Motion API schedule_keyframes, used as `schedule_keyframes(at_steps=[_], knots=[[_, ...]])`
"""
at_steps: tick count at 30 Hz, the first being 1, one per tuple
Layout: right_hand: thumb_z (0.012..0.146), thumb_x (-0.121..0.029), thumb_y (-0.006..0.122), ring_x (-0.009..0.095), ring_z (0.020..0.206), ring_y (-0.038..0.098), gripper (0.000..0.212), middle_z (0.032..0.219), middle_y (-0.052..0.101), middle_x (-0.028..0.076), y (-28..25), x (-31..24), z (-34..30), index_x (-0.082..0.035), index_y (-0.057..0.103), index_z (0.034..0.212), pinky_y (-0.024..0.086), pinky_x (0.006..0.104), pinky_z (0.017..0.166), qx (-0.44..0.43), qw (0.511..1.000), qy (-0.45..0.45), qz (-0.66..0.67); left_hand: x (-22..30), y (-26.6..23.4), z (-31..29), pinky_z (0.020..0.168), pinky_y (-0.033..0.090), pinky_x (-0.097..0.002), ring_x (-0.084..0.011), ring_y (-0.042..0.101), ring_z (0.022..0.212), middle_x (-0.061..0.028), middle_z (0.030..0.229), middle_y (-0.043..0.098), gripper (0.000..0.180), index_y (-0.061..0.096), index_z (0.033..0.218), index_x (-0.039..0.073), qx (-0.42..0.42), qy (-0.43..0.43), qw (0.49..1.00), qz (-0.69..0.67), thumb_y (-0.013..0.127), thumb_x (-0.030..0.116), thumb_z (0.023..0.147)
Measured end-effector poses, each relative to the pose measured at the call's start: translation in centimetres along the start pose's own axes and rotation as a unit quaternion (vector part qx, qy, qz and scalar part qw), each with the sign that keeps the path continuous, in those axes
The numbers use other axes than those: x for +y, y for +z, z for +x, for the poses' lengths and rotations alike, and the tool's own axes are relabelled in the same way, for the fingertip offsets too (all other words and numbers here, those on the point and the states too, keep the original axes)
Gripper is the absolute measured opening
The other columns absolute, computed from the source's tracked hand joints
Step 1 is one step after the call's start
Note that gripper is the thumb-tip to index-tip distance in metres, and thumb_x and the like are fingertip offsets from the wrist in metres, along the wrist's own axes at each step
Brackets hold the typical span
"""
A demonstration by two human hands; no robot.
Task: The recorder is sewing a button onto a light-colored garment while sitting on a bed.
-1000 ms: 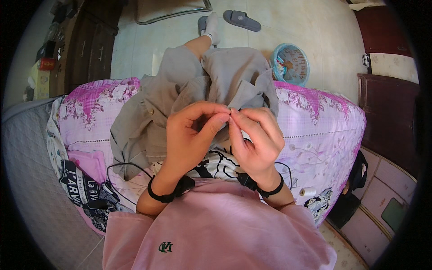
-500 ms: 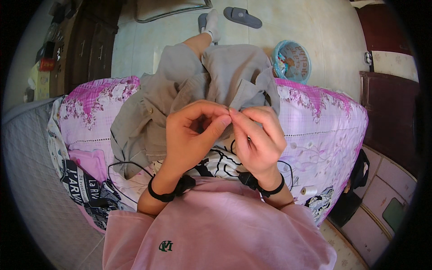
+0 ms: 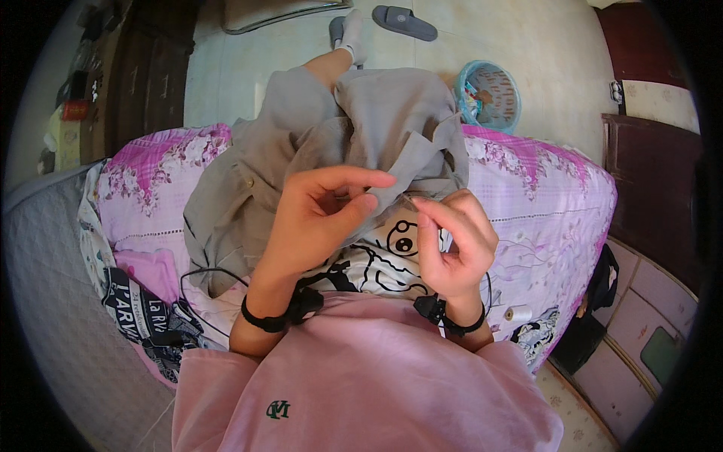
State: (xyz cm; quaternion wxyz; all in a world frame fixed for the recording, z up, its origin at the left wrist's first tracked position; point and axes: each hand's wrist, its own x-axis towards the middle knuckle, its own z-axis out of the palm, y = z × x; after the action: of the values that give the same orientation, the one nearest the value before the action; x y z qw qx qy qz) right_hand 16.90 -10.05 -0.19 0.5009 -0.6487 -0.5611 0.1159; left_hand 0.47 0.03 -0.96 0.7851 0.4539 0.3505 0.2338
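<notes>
Over my lap, my left hand is raised with its thumb and forefinger apart and nothing visible between them. My right hand sits a little to the right, thumb and forefinger pinched together. Something thin and tiny pokes out at that pinch, too small for me to name. Beneath both hands a grey garment with a button on its left part lies spread across my legs; neither hand seems to grip it. White cloth with black line drawings shows between my wrists.
A spool of pale thread lies on the flowered bed cover at right, beside patterned cloth. Dark printed fabric is at left. Black cables run near my wrists. On the floor stand a blue basket and a grey slipper.
My hands, fingertips together before, have come apart. The left thumb and forefinger have opened, while the right hand has shifted right and slightly nearer me, still pinched.
</notes>
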Motion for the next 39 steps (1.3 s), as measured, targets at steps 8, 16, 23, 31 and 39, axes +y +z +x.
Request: schedule_keyframes(at_steps=[8,16,23,31,39], knots=[[0.068,0.009,0.065,0.019,0.055,0.05,0.024,0.065,0.051,0.007,0.5,-0.4,-0.2,0.001,0.071,0.091,0.038,0.0289,0.048,-0.036,0.999,-0.025,-0.03,-0.4,-0.2,-0.1,0.053,0.029,-0.0167,0.0011,0.04,0.063,0.0088,0.072,0.05,0.029,0.068,0.111,0.001,-0.023,0.037,0.999,-0.032,0.062,-0.007,0.084],[0.069,0.01,0.065,0.019,0.055,0.051,0.025,0.067,0.054,0.007,0.6,-0.7,-0.3,0.002,0.07,0.092,0.039,0.0286,0.049,-0.049,0.998,-0.014,-0.033,-0.2,-0.2,-0.2,0.055,0.033,-0.0168,0.0004,0.042,0.064,0.0071,0.074,0.053,0.029,0.068,0.112,0.001,-0.027,0.043,0.998,-0.033,0.062,-0.006,0.084],[0.067,0.01,0.064,0.02,0.056,0.051,0.027,0.067,0.054,0.008,0.8,-0.7,-0.2,0.002,0.07,0.092,0.04,0.0292,0.049,-0.052,0.998,-0.006,-0.028,0.0,-0.3,-0.3,0.06,0.036,-0.0173,-0.0014,0.046,0.07,-0.0027,0.099,0.065,0.03,0.067,0.11,-0.004,-0.025,0.037,0.998,-0.036,0.065,-0.008,0.081],[0.068,0.01,0.064,0.021,0.056,0.051,0.025,0.068,0.054,0.008,0.6,-1.0,0.1,0.002,0.069,0.091,0.04,0.0298,0.049,-0.055,0.998,-0.005,-0.042,0.0,0.4,-0.3,0.06,0.038,-0.018,-0.0024,0.049,0.071,-0.006,0.102,0.067,0.027,0.068,0.107,-0.002,0.0,0.136,0.986,0.1,0.064,-0.008,0.081],[0.074,0.009,0.065,0.02,0.055,0.052,0.015,0.069,0.055,0.01,1.5,-0.9,-0.7,0.002,0.066,0.087,0.04,0.0276,0.049,-0.028,0.996,0.08,-0.008,-0.6,2.0,-0.2,0.05,0.042,-0.0262,-0.017,0.054,0.061,-0.0111,0.099,0.07,0.024,0.068,0.089,-0.002,0.065,0.451,0.77,0.447,0.068,-0.003,0.065]])
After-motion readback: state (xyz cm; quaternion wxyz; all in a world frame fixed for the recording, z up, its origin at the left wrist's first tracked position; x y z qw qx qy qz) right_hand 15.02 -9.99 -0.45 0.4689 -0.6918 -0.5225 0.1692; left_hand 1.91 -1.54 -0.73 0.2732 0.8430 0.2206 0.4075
